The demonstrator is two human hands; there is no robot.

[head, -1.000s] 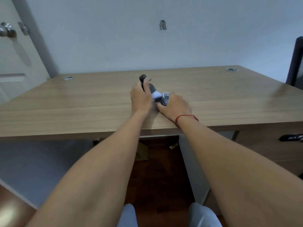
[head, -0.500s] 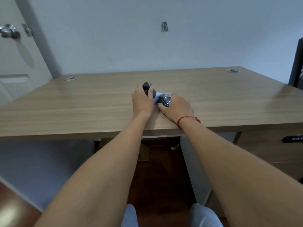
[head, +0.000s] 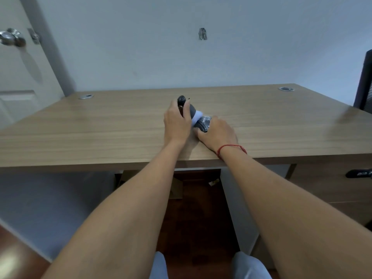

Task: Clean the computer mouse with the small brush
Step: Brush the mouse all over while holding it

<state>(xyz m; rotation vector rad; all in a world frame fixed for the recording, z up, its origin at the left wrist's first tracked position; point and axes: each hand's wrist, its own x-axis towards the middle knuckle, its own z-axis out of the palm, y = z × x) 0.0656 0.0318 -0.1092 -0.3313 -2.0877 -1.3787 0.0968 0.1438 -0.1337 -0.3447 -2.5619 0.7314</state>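
On the wooden desk [head: 100,129], near its front edge, my right hand [head: 218,131] grips a dark computer mouse [head: 203,123] that is mostly hidden under the fingers. My left hand [head: 177,121] holds a small brush [head: 190,110] with a dark grey handle slanting up and away to the left. Its pale bristles [head: 197,116] press against the left side of the mouse. A red string circles my right wrist.
Two round cable grommets [head: 86,96] [head: 286,89] sit at the desk's back corners. A door with a metal knob [head: 11,38] is at the left, a dark chair [head: 365,83] at the right. A black drawer handle [head: 360,174] shows below the desk's right side.
The brush in my left hand dipped lower half a second ago and has tilted back up against the mouse. My right hand stays on the mouse in the same spot.
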